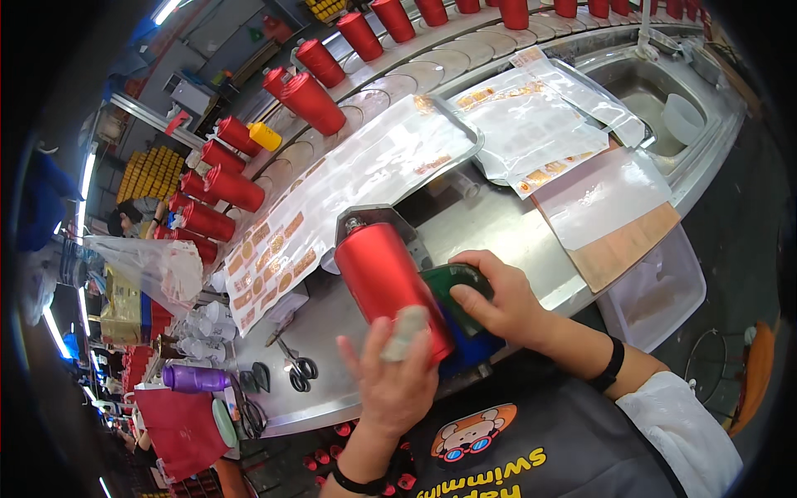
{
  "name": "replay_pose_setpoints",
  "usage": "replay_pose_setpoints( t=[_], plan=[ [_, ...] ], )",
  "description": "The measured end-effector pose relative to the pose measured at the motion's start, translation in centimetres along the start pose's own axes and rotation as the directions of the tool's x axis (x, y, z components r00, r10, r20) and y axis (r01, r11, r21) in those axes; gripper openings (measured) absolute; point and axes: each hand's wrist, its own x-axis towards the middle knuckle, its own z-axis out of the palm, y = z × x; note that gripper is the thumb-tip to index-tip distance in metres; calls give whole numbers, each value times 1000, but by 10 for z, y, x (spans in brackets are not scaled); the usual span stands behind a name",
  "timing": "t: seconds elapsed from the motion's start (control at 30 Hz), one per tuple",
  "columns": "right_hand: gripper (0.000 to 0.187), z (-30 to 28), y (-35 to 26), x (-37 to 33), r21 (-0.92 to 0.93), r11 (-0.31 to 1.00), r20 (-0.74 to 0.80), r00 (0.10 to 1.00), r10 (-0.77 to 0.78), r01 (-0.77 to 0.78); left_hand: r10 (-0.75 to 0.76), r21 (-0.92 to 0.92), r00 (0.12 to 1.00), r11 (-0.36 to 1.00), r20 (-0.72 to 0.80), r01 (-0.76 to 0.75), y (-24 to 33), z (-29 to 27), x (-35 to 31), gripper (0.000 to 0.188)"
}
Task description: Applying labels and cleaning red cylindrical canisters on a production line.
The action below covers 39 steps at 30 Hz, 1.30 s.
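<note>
A glossy red metal bottle (383,278) lies tilted in front of me, its narrow neck pointing away, over a metal holder with a blue part (465,353) under it. My left hand (394,373) is at the bottle's near end, slightly blurred, with its fingers apart. A pale finger cover (405,332) sits on one finger and overlaps the bottle. My right hand (498,299) grips a dark green flat scraper (455,292), whose edge is against the bottle's right side. The fingers behind the scraper are partly hidden.
Wet decal sheets (349,183) cover a tray on the steel table. Black-handled scissors (299,369) and a purple bottle (195,378) lie at left. Red bottles (313,104) line a conveyor beyond. A sink (664,95) is at far right, a white bin (656,290) below the table edge.
</note>
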Motion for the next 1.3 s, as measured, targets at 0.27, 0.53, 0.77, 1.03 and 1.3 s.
replay_pose_setpoints(
  t=[0.27, 0.53, 0.77, 1.03, 1.3],
  plan=[
    [20, -12, -21, 38, 123, 968, 470, 846, -250, 218, -429, -335, 884, 873, -184, 354, 0, 34, -33, 86],
    [20, -10, -31, 39, -4, 888, 467, 785, -406, 461, -306, -174, 941, 944, -147, 280, -6, 19, -21, 94],
    [15, -4, -50, 41, 43, 911, 585, 729, -356, 411, -390, -327, 904, 889, -176, 320, -9, 30, -24, 96],
    [17, 2, -48, 46, -59, 921, 564, 774, -287, 384, -328, -180, 933, 937, -148, 301, -9, 17, -16, 104],
    [17, 5, -41, 41, -317, 942, 67, 993, -92, 109, -350, -250, 899, 925, -264, 287, -4, 30, -27, 92]
  ],
)
